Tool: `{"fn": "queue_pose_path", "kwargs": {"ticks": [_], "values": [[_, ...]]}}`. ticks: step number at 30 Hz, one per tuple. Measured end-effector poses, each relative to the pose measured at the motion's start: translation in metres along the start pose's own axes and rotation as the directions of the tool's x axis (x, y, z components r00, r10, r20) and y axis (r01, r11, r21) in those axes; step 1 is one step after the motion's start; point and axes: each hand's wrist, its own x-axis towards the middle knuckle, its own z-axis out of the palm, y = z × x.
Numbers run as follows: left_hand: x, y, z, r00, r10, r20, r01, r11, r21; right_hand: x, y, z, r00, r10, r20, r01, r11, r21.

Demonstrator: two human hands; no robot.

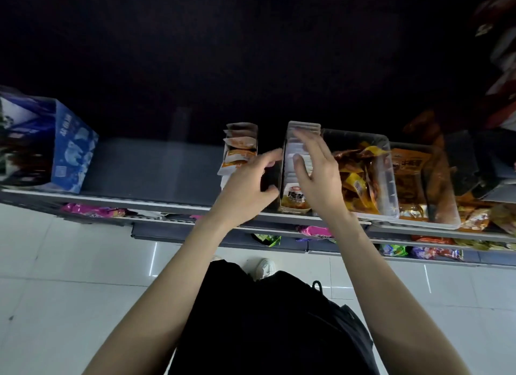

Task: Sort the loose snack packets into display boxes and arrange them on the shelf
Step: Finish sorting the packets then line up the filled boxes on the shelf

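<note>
At six o'clock, nearest the camera: dark clothing (268,318) and one pale shoe (262,267) on white floor tiles (55,263), the other foot all but hidden. Two bare forearms reaching up toward twelve. Left hand (248,179) at eleven o'clock of centre, fingers curled beside the left wall of a display box (290,190); whether gripping that wall or only near it, impossible to tell through blur. Right hand (315,173) just past it, fingers straight and slightly spread, laid over the white packets (297,134) standing in a row inside the box, the middle of the row covered by the palm. Box on the grey shelf (145,165), front edge near the lip, printed front partly visible under the right wrist. To its left, at ten o'clock, a second box of orange packets (240,151), its near end hidden behind the left hand. At two o'clock, a clear bin (391,190) of loose yellow-orange packets (354,179), then another clear bin (446,207), contents murky. At nine o'clock, a blue carton (72,156), cut off by the frame edge. Lower shelves showing only slivers of pink and green bags (315,231). Beyond the shelf, toward twelve: darkness, nothing readable.
</note>
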Motion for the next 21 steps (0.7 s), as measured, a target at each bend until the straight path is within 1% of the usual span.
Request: {"fn": "queue_pose_path", "kwargs": {"ticks": [1, 2, 3, 4, 5, 6, 8, 10, 11, 14, 16, 18, 21], "values": [[-0.017, -0.006, -0.012, 0.988, 0.049, -0.144, -0.050, 0.999, 0.002, -0.009, -0.008, 0.003, 0.999, -0.043, 0.018, 0.042, 0.998, 0.050], [-0.032, -0.016, -0.022, 0.954, 0.081, -0.287, -0.078, 0.997, 0.023, -0.017, -0.015, 0.007, 0.997, -0.065, 0.047, 0.061, 0.994, 0.088], [-0.042, -0.031, -0.029, 0.911, 0.088, -0.404, -0.072, 0.996, 0.055, -0.022, -0.020, 0.014, 0.995, -0.067, 0.071, 0.059, 0.993, 0.107], [-0.049, -0.048, -0.034, 0.876, 0.078, -0.477, -0.043, 0.995, 0.085, -0.025, -0.024, 0.021, 0.995, -0.050, 0.089, 0.041, 0.994, 0.103], [-0.052, -0.064, -0.038, 0.856, 0.065, -0.513, -0.007, 0.993, 0.114, -0.024, -0.026, 0.028, 0.995, -0.017, 0.103, 0.010, 0.997, 0.077], [-0.051, -0.078, -0.041, 0.854, 0.057, -0.517, 0.026, 0.988, 0.153, -0.020, -0.027, 0.036, 0.993, 0.017, 0.120, -0.022, 0.999, 0.039], [-0.043, -0.101, -0.043, 0.898, 0.084, -0.433, 0.040, 0.962, 0.271, -0.004, -0.024, 0.050, 0.983, 0.053, 0.174, -0.046, 0.998, -0.039], [-0.029, -0.112, -0.042, 0.954, 0.140, -0.267, -0.023, 0.917, 0.398, 0.015, -0.015, 0.064, 0.975, 0.035, 0.220, -0.004, 0.990, -0.140], [-0.022, -0.114, -0.039, 0.970, 0.162, -0.182, -0.065, 0.891, 0.448, 0.025, -0.011, 0.070, 0.968, 0.025, 0.250, 0.025, 0.981, -0.194], [-0.004, -0.119, -0.034, 0.976, 0.218, -0.020, -0.169, 0.804, 0.570, 0.043, -0.002, 0.081, 0.915, 0.030, 0.402, 0.123, 0.928, -0.351], [0.005, -0.127, -0.033, 0.973, 0.226, 0.051, -0.206, 0.744, 0.636, 0.044, 0.002, 0.085, 0.886, 0.040, 0.463, 0.172, 0.898, -0.405], [0.011, -0.134, -0.032, 0.970, 0.226, 0.091, -0.227, 0.700, 0.677, 0.043, 0.003, 0.086, 0.877, 0.036, 0.479, 0.192, 0.888, -0.417], [0.019, -0.138, -0.030, 0.959, 0.274, 0.076, -0.248, 0.673, 0.697, 0.040, 0.001, 0.083, 0.878, 0.038, 0.476, 0.160, 0.916, -0.368]]}}
